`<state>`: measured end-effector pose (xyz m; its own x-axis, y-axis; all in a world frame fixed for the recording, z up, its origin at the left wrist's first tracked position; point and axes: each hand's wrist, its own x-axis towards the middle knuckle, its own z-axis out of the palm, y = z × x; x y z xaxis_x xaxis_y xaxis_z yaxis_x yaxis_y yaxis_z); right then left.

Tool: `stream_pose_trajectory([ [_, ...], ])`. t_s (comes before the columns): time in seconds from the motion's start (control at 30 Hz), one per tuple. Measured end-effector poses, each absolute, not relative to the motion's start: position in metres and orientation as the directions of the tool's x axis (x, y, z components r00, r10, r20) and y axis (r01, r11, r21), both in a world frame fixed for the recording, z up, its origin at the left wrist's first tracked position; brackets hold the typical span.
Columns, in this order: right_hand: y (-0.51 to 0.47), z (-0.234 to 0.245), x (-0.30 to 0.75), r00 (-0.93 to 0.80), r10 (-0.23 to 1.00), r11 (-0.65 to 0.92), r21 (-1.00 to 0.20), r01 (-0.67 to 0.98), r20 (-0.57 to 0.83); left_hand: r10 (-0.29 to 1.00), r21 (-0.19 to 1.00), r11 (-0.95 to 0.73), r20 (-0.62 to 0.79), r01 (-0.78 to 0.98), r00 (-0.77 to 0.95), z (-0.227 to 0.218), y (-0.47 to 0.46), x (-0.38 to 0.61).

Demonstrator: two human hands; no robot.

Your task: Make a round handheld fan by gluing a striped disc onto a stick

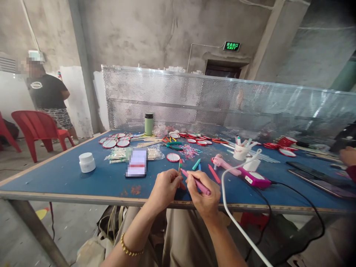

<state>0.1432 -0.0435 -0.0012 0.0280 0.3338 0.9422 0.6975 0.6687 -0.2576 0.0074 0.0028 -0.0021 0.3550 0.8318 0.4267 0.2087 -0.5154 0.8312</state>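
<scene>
While the left hand point(164, 188) pinches a thin stick point(180, 165) upright between thumb and fingertips, the right hand point(205, 194) is closed around a pink marker point(198, 183). The marker's tip points to ten o'clock and reaches the stick near its foot. Both hands sit close together over the near edge of the blue worktop point(69, 174), at six o'clock on it. The stick's top shows green and red. At eleven o'clock from the hands lies a phone point(136, 163), and farther out toward ten o'clock stands a white jar point(86, 162). At twelve o'clock lies a red-rimmed disc point(173, 157), with a green bottle point(148, 124) well beyond it. At two o'clock lie a pink tool point(224, 164) and a magenta device point(254, 178). A white cable point(230, 207) passes just beside them and hangs over the worktop's edge. Another person's hand point(347, 155) shows at the three o'clock edge.
</scene>
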Motion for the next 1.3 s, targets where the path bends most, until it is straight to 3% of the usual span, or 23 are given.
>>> stream_pose_trajectory([
  [0.77,-0.0462,-0.0007,0.1438,-0.011,0.352,0.649,-0.235,0.724,0.936,0.835,0.841,-0.508,0.429,0.184,0.344,-0.0027,0.0024,0.0069],
  [1.3,-0.0434,-0.0031,0.1440,0.039,0.297,0.647,-0.231,0.726,0.954,0.838,0.850,-0.497,0.417,0.175,0.351,-0.0016,0.0009,0.0065],
])
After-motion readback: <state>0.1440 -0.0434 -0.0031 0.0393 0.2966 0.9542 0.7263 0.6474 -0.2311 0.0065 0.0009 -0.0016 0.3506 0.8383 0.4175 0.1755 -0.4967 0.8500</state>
